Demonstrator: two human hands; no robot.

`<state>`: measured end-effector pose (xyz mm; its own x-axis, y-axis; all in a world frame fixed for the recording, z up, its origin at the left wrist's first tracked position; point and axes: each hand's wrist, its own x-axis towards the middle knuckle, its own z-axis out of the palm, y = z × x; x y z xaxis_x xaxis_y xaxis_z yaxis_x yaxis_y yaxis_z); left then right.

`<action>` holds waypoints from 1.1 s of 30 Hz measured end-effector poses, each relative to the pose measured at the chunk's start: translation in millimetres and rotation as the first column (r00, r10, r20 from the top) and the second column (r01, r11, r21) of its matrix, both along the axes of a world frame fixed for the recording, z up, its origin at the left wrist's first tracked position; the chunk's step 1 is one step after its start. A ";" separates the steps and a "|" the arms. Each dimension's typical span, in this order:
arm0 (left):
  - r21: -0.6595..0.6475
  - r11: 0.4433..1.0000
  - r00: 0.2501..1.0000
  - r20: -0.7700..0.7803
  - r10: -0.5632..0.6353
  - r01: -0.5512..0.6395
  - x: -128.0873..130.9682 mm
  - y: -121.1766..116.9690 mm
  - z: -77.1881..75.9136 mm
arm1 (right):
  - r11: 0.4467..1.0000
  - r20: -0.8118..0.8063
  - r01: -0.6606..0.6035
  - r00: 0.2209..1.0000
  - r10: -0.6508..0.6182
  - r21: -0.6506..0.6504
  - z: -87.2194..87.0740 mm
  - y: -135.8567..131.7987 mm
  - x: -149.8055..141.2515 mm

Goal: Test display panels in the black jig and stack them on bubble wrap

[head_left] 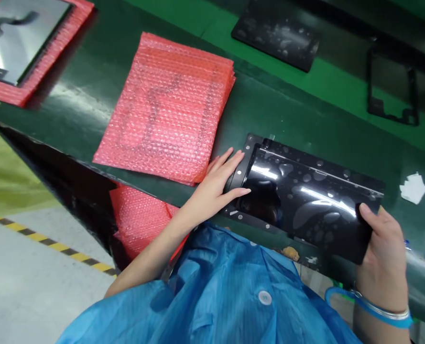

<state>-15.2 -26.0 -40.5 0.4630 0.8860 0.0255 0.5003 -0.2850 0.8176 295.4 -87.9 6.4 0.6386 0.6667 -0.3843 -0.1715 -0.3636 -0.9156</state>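
Note:
A glossy black screen panel, covered in film with bubbles, lies over a black flat frame with screw holes along its edge. The panel's right end is pinched by my right hand, thumb on top and fingers underneath. My left hand rests with fingers spread on the frame's left end, its thumb tip near the panel's left edge. Just left of that hand is a stack of red bubble-wrap bags, with dark shapes showing through.
On the green table, another silver-backed panel sits on red bubble wrap at far left. Behind are a black panel and a black bracket frame. White scraps lie at right. More red bubble wrap hangs below the table edge.

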 end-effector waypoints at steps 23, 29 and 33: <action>0.205 0.978 0.984 -0.176 -0.010 0.047 7.8 -7.0 -10.0 | 0.993 0.152 -0.099 0.982 0.108 -0.060 4.2 9.1 1.3; 0.260 0.965 0.985 -0.174 0.014 0.032 8.8 -8.4 -13.6 | 0.989 0.147 -0.131 0.979 0.140 -0.071 4.7 11.1 2.1; 0.284 0.959 0.984 -0.175 0.029 0.023 10.3 -9.4 -13.4 | 0.988 0.136 -0.124 0.981 0.137 -0.096 5.6 10.8 -2.0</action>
